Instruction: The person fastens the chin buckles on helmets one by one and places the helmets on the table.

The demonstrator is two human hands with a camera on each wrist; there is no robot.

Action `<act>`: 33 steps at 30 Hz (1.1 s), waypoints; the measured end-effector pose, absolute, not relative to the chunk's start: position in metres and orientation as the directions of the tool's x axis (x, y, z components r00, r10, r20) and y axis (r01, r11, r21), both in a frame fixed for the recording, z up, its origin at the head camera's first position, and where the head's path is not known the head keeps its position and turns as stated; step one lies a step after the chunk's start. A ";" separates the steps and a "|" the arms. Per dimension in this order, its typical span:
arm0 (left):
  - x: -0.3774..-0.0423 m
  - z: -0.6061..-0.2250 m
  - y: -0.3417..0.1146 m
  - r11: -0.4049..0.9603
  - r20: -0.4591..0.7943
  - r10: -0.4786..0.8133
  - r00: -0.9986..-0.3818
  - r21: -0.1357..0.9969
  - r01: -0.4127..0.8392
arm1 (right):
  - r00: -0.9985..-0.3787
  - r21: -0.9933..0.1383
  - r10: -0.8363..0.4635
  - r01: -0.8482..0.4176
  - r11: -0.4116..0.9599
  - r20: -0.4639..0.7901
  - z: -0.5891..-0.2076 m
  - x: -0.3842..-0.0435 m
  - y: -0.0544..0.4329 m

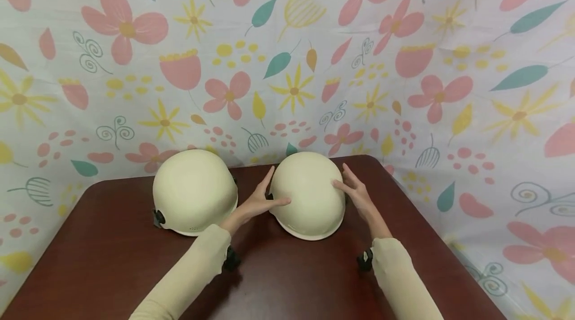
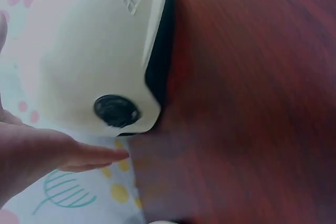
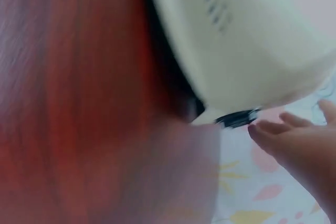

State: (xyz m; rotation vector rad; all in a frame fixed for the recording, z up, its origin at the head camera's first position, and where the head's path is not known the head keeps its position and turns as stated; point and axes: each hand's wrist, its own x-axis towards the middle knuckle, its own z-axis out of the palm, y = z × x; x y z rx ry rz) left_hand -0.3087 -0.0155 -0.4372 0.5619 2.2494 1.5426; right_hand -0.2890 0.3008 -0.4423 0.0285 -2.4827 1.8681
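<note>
A cream helmet (image 1: 307, 187) sits dome up on the dark red-brown table (image 1: 292, 280), between the two hands. At its left side is my left hand (image 1: 256, 203), thumb across the shell and fingers extended. In the left wrist view this hand (image 2: 47, 148) lies beside the helmet (image 2: 79, 61), close to its black round knob (image 2: 116, 111). My right hand (image 1: 357, 192) is at the other side, fingers spread. The right wrist view has its fingertips near a black side fitting (image 3: 237, 118); whether they touch is unclear. The helmet's underside is hidden.
A second cream helmet (image 1: 193, 190) stands on the table to the left, with a black fitting (image 1: 159, 218) low on its side. Behind the table hangs a white cloth (image 1: 287, 135) printed with flowers and leaves. Black wrist devices (image 1: 365, 260) show below the sleeves.
</note>
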 end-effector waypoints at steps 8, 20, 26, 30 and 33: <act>-0.298 -0.417 -0.039 0.547 -0.002 0.508 -0.862 0.774 0.321 | -0.978 -0.718 0.039 -0.123 0.685 0.206 -0.419 -0.290 0.273; -0.291 -0.397 -0.080 0.698 0.136 0.533 -0.835 0.488 0.524 | -0.953 -0.373 -0.102 -0.208 0.904 0.284 -0.405 -0.299 0.223; -0.289 -0.392 -0.110 0.768 0.166 0.471 -0.866 0.406 0.495 | -0.938 -0.356 -0.170 -0.276 0.893 0.302 -0.402 -0.310 0.191; -0.287 -0.393 -0.129 0.796 0.179 0.431 -0.884 0.387 0.466 | -0.921 -0.343 -0.213 -0.325 0.882 0.326 -0.404 -0.316 0.169; -0.285 -0.396 -0.144 0.811 0.175 0.393 -0.903 0.396 0.430 | -0.911 -0.333 -0.252 -0.361 0.871 0.328 -0.406 -0.320 0.152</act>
